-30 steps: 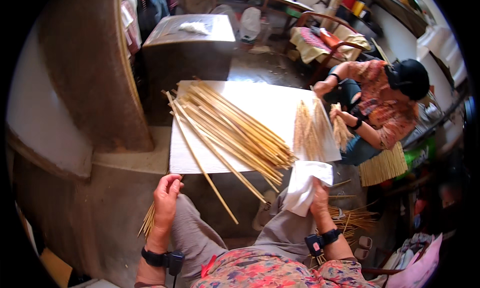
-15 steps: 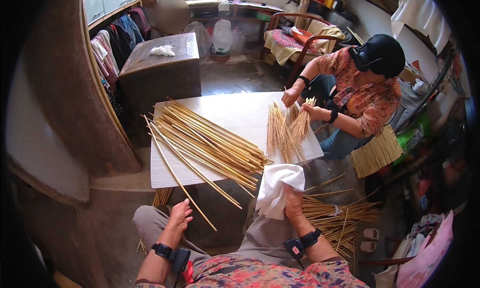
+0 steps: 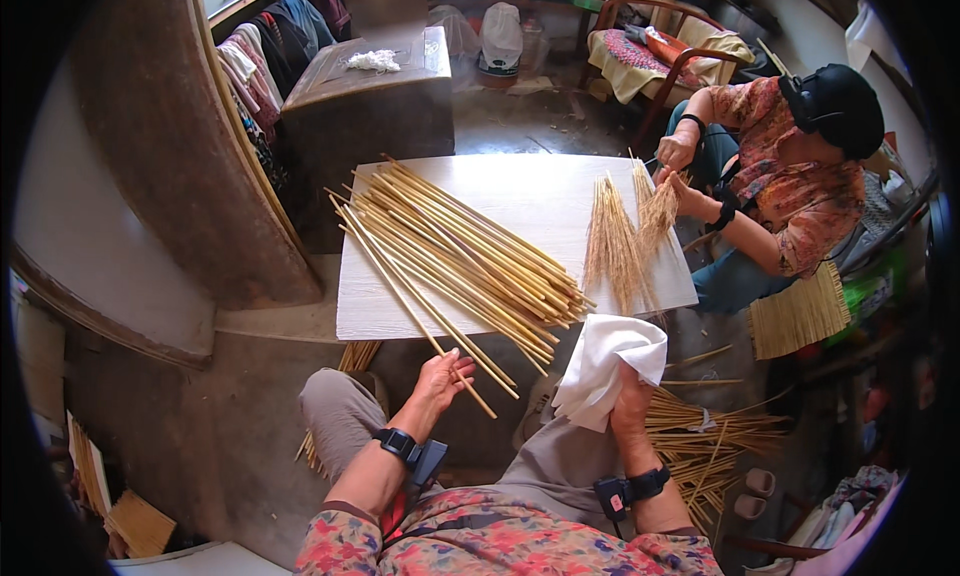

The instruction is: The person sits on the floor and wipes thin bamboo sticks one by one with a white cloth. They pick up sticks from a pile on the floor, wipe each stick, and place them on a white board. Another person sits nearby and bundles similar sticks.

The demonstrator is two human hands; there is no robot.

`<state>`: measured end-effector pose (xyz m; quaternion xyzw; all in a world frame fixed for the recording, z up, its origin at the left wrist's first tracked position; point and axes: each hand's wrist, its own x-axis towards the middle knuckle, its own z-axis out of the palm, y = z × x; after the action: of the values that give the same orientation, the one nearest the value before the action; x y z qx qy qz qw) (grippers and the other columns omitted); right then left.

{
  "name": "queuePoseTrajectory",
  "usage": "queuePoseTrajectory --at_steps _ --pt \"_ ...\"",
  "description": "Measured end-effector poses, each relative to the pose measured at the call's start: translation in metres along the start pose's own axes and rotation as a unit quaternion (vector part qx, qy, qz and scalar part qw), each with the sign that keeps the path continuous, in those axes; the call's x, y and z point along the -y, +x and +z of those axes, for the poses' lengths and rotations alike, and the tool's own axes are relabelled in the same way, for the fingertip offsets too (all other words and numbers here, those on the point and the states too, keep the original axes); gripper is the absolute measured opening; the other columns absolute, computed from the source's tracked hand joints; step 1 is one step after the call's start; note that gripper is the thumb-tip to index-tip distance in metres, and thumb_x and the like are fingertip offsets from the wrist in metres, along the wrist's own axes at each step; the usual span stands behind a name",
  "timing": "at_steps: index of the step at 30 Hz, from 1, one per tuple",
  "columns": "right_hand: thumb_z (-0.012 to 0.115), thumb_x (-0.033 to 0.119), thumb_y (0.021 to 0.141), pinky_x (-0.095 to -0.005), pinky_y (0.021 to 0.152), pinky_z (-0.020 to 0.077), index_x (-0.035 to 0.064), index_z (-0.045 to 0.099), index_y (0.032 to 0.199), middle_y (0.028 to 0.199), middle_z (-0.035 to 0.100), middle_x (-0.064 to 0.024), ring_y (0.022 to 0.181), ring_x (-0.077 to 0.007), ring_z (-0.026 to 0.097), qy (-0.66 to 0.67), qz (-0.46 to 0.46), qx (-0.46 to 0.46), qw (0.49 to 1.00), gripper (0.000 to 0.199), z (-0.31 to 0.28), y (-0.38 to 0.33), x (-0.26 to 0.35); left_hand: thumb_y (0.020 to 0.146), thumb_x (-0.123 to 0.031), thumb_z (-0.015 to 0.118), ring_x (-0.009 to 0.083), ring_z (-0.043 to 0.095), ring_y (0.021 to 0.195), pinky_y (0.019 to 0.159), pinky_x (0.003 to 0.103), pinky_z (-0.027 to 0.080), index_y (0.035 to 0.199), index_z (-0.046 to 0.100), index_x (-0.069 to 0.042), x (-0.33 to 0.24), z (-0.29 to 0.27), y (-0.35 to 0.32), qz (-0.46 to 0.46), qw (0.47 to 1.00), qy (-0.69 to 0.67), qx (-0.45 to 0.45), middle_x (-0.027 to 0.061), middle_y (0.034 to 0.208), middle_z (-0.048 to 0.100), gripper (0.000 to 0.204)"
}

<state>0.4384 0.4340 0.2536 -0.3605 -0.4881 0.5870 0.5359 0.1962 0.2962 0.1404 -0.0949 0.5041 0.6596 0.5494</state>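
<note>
Pale and faintly grained, a low table (image 3: 530, 191) fills the middle of a cluttered room. Across its near left edge lies one loose stalk (image 3: 424, 329), straw-yellow and thin, its lower end jutting past the edge over the floor. The left hand (image 3: 443, 379) meets it near that end, fingers loosely bent with the stalk running past the thumb; I cannot tell whether they pinch it or only touch it.

Such a stalk looks very light and fairly stiff along its length, dry, perhaps a little slick, and likely to split if bent sharply or squeezed hard. A light pinch on the overhanging end seems the handiest hold, since no neighbour crowds it there; its length would make the far end swing.

Just beside it, the main heap of stalks (image 3: 460, 246) lies slantwise on the table, roughly parallel. The right hand (image 3: 632, 401) grasps a bunched white cloth (image 3: 612, 361), which looks soft and limp, in front of the table's near edge.

Farther right on the table rest feathery plumes (image 3: 613, 251), probably brittle at the tips. Beyond them a co-worker (image 3: 800, 201) holds more plumes in both hands. More stalks (image 3: 715, 431) lie on the floor at the right, and a dark chest (image 3: 370, 116) stands behind the table.
</note>
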Motion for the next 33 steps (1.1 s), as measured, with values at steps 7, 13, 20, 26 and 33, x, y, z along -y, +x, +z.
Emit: queuePoseTrajectory --at_steps 7,13,20,26,33 --pt "0.059 0.013 0.081 -0.0291 0.089 0.036 0.0043 0.044 0.118 0.111 0.05 -0.0042 0.102 -0.0158 0.046 -0.004 0.007 -0.004 1.0 0.041 0.001 -0.001 0.002 0.084 -0.023 0.055 0.0186 0.058 0.079 0.067 0.04 0.048 0.09 0.052 -0.008 -0.001 0.017 0.013 0.029 0.999 -0.012 0.0 0.0059 0.083 0.059 0.016" --pt "0.058 0.013 0.082 -0.0289 0.088 0.0358 0.0034 0.045 0.116 0.11 0.05 -0.0045 0.101 -0.0158 0.047 -0.025 0.01 0.005 1.0 0.038 0.0 -0.004 0.005 0.086 -0.017 0.05 0.0199 0.06 0.082 0.068 0.039 0.049 0.09 0.051 -0.008 -0.003 0.022 0.009 0.043 0.999 -0.003 -0.01 0.0068 0.085 0.059 0.009" --pt "0.056 0.012 0.084 -0.0284 0.087 0.0362 0.0027 0.045 0.115 0.109 0.05 -0.0042 0.099 -0.0153 0.047 -0.04 0.026 0.02 0.999 0.035 0.005 -0.007 0.014 0.09 -0.013 0.042 0.0269 0.06 0.087 0.07 0.039 0.053 0.092 0.044 -0.004 -0.006 0.02 -0.015 0.106 0.994 -0.022 0.003 0.0139 0.093 0.056 0.01" --pt "0.057 0.013 0.083 -0.028 0.087 0.0367 0.003 0.045 0.115 0.109 0.05 -0.0042 0.099 -0.0152 0.047 -0.011 0.012 0.01 1.0 0.036 0.004 -0.004 0.005 0.09 -0.012 0.04 0.0267 0.059 0.088 0.069 0.04 0.053 0.094 0.044 -0.003 -0.008 0.013 -0.025 0.154 0.987 -0.044 0.012 0.0136 0.095 0.053 0.011" --pt "0.06 0.014 0.081 -0.0288 0.088 0.0362 0.0037 0.045 0.116 0.109 0.05 -0.0042 0.1 -0.0159 0.047 -0.005 0.019 0.011 1.0 0.04 0.006 -0.005 0.003 0.091 -0.013 0.039 0.0218 0.059 0.084 0.062 0.034 0.054 0.095 0.045 0.002 -0.031 0.019 -0.003 0.225 0.974 0.013 -0.02 0.0132 0.091 0.053 0.017"
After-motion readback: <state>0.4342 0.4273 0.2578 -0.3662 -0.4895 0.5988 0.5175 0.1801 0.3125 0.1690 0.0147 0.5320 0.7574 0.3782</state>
